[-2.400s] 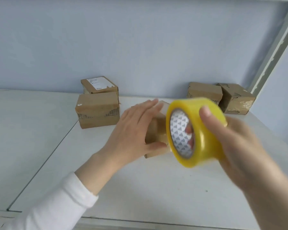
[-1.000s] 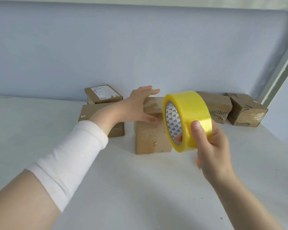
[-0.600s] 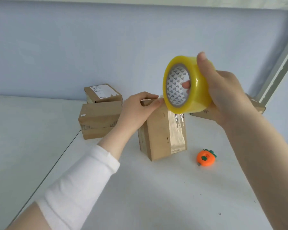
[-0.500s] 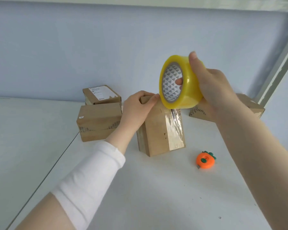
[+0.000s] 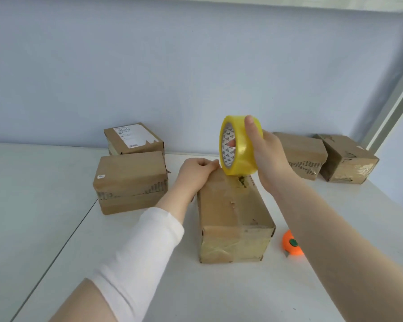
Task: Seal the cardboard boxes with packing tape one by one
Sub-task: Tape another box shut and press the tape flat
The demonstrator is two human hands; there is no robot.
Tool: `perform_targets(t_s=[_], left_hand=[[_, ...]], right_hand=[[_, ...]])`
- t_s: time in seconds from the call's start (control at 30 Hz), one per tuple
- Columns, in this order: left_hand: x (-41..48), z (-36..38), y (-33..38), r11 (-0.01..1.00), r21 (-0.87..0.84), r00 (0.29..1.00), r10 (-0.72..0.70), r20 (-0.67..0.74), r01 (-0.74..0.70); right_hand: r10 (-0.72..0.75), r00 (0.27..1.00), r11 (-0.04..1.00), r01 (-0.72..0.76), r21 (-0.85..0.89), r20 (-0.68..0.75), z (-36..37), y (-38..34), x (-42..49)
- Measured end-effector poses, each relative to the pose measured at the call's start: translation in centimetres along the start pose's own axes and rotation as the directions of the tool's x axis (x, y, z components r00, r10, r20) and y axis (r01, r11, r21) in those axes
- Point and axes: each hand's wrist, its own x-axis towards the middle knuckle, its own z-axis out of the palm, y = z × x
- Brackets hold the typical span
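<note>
A brown cardboard box (image 5: 233, 219) lies on the white table (image 5: 196, 293) in front of me, its near end covered with clear tape. My left hand (image 5: 196, 173) grips the box's far left top corner, fingers curled over the edge. My right hand (image 5: 265, 159) holds a yellow roll of packing tape (image 5: 239, 147) upright, thumb over the outside and a finger in the core. The roll touches the far end of the box top.
Two cardboard boxes (image 5: 130, 182) (image 5: 133, 138) stand at the back left, two more (image 5: 300, 154) (image 5: 347, 159) at the back right by the wall. An orange carrot-shaped cutter (image 5: 291, 246) lies right of the box, partly behind my right forearm.
The box stood on end; now it lies flat with its taped end facing me. The tape roll has come down onto the far end of the box top. My left hand stays at the far corner.
</note>
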Motion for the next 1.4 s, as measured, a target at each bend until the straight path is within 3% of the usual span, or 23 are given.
perform_targets(t_s=[0.43,0.57,0.7,0.87,1.03,1.13,1.23,1.33,1.4], left_hand=[[0.3,0.3,0.0,0.998,-0.031,0.998,-0.062,-0.019,0.061],[0.0,0.4,0.3,0.998,-0.023,0.997,-0.066,-0.04,0.065],[-0.4,0.4,0.6,0.996,-0.038,0.994,-0.086,-0.068,0.084],[-0.7,0.5,0.7,0.998,-0.028,0.994,-0.059,-0.091,0.057],[-0.5,0.5,0.4,1.0,0.021,0.995,-0.009,-0.099,0.011],[-0.8,0.4,0.6,0.976,0.194,0.99,0.117,-0.084,-0.099],[-3.1,0.0,1.5,0.867,0.401,0.941,0.337,-0.036,-0.296],[-7.8,-0.5,0.6,0.728,0.343,0.804,0.515,0.299,-0.594],[-10.5,-1.0,-0.6,0.554,0.403,0.684,0.55,0.479,-0.728]], right_hand=[[-0.143,0.99,0.989,0.143,-0.046,0.009,-1.7,2.1,-7.2],[-0.114,0.993,0.984,0.119,-0.13,0.04,-1.7,1.3,-7.8],[-0.104,0.995,0.993,0.103,-0.057,-0.008,-1.7,-0.4,-9.8],[-0.026,0.996,1.0,0.025,-0.015,-0.079,-3.2,-1.9,-15.8],[0.176,0.981,0.979,-0.183,-0.093,-0.085,-3.6,1.1,-19.6],[0.196,0.977,0.969,-0.206,-0.137,-0.08,-3.0,2.4,-20.2],[0.204,0.975,0.971,-0.213,-0.107,-0.088,-3.0,2.8,-20.0],[0.222,0.973,0.972,-0.226,-0.058,-0.07,-3.2,2.8,-20.1],[0.214,0.976,0.976,-0.216,-0.036,-0.045,-3.4,2.7,-20.0]])
